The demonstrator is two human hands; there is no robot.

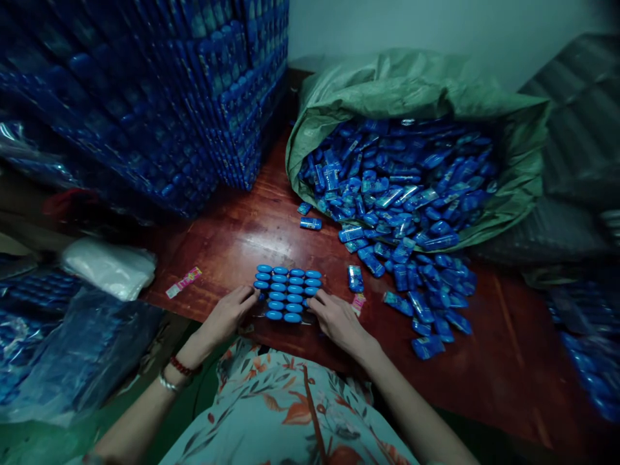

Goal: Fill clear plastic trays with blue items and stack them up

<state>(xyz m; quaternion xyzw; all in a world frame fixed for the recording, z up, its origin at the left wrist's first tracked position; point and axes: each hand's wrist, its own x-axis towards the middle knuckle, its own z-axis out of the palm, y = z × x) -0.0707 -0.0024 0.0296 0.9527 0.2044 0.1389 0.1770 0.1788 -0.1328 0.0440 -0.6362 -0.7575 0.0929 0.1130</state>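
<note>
In front of me, near the table's front edge, several small blue packs (294, 298) stand close together in a block of rows, their glossy oval ends facing up. My left hand (231, 313) is at the block's left side, its fingers bent and closed against the outer packs. On the opposite side my right hand (339, 320) grips the edge in the same way, fingertips touching the packs. The fingers partly hide the outer packs on both sides. Loose wrapped blue packs (355, 279) lie to the right of the block.
A green woven sack (436, 97) lies on its side, spilling many blue packs (402, 200) onto the red-brown table (261, 226). Tall stacks of filled blue packages (232, 97) rise at the left. Clear plastic bags (109, 265) and a pink strip (184, 282) lie at the left edge.
</note>
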